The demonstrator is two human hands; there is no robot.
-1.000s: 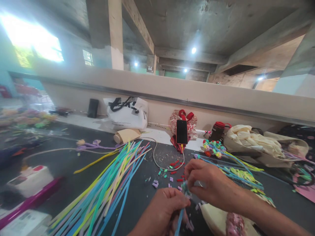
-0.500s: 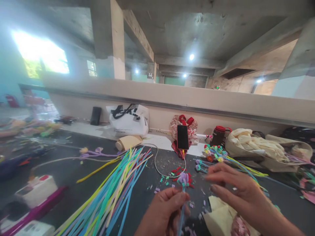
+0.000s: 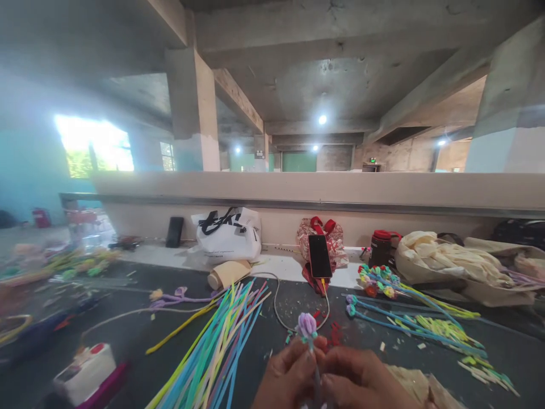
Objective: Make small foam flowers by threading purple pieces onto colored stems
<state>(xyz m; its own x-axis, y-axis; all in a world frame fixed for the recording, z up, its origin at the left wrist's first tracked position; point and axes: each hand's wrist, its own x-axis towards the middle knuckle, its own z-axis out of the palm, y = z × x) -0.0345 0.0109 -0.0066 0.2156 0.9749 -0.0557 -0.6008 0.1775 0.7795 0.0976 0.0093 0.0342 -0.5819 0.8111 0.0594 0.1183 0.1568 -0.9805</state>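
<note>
Fingers: the left hand [image 3: 289, 375] and right hand [image 3: 361, 383] meet at the bottom edge of the view, fingertips of both closed on the thin stem just below the purple flower head [image 3: 307, 325]; how much stem each hand holds is cut off by the frame.
Flower position: held upright above the dark tabletop [image 3: 128, 335], between the two hands and in front of the red scraps [image 3: 334, 335].
Flower look: small, lilac, bunched like a bud of folded loops, on a bluish stem; it seems soft and easily crushed, though the view is too blurred to be sure.
Risk, crushing: a pinch set too near the head could flatten the loops.
Risk, slipping: the stem is thin and smooth-looking, so it could twist or slide between the fingers and the head could lean.
Risk, clutter: the loose coloured strips [image 3: 217, 346] lie just left of the hands; a sweep of the left wrist could scatter them.
Risk, cable: the charging cable [image 3: 279, 309] from the phone [image 3: 319, 256] loops near the hands and could snag.
Nearby: finished flower stems [image 3: 404, 318] lie to the right, well apart.
</note>
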